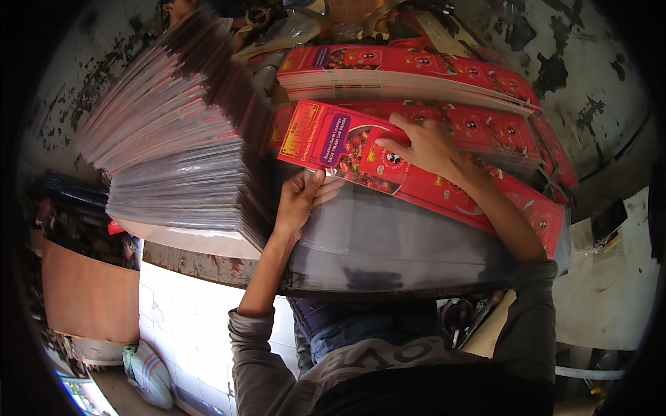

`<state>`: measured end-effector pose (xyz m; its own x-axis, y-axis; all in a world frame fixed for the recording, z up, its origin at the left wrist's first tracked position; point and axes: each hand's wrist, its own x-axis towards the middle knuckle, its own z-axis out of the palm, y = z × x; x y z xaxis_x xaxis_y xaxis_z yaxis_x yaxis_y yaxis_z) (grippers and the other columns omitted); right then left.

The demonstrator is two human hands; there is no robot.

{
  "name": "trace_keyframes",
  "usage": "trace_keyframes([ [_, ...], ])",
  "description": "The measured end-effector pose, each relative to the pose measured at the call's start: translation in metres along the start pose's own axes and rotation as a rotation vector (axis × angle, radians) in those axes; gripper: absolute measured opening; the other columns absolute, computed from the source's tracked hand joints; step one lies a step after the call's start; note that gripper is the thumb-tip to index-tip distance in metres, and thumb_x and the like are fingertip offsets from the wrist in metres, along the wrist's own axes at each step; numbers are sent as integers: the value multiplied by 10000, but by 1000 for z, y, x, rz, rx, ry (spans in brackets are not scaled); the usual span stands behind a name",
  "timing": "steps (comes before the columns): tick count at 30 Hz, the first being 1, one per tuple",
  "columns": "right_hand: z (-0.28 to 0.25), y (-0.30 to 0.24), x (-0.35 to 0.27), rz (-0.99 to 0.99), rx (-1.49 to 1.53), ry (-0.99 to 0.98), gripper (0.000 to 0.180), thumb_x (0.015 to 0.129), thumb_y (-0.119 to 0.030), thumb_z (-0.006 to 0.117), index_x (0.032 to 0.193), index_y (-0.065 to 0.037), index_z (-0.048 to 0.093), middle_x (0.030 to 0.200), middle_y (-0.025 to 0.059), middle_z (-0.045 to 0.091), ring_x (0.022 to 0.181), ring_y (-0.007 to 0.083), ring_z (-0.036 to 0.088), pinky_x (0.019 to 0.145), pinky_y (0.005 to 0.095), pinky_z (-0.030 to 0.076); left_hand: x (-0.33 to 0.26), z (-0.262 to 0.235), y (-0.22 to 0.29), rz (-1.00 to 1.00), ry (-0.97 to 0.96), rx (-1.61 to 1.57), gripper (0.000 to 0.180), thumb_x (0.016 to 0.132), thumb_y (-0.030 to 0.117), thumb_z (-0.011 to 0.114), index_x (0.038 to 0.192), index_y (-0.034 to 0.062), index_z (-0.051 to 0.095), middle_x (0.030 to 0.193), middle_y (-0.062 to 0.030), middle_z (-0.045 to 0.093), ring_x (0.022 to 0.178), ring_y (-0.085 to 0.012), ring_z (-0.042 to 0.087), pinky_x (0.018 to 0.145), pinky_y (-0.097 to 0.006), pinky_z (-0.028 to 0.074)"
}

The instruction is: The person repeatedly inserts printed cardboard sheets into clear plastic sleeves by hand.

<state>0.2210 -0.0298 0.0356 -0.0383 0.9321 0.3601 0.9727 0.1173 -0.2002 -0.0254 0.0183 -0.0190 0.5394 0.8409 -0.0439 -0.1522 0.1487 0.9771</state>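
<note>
A long red printed card strip [451, 191] lies aslant across a pile of clear plastic sleeves [374, 243] on the table in front of me. My left hand [303, 197] pinches its lower left edge, thumb on top and the other fingers partly hidden beneath. Over the strip's middle, my right hand [424, 147] rests with thumb and forefinger apart; its other fingers are partly hidden. Just behind lie more red printed strips [496, 132], and a thick stack of them [409, 82] stands farther back.
On the left rises a tall, fanned stack of plastic-sleeved sheets [180, 180], close beside my left forearm. The worn table edge [201, 262] runs in front of me. A striped sack [149, 374] sits on the floor. Part of another person [182, 10] shows at the far left.
</note>
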Motion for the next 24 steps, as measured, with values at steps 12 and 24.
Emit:
trace_keyframes([
  [12,-12,47,-2,-292,53,221,395,746,-329,713,981,-40,583,723,160,601,693,348,577,633,397,477,1,5,2,6,28,-6,308,950,239,463,1108,-10,550,1042,-146,634,980,-206,621,819,-291,501],
  [24,-21,41,0,-62,-62,4,601,717,-553,657,863,25,589,721,172,609,670,330,611,629,398,495,-7,11,22,44,-134,-373,289,890,10,496,1165,-73,466,1138,-190,567,1085,-268,561,935,-325,468],
])
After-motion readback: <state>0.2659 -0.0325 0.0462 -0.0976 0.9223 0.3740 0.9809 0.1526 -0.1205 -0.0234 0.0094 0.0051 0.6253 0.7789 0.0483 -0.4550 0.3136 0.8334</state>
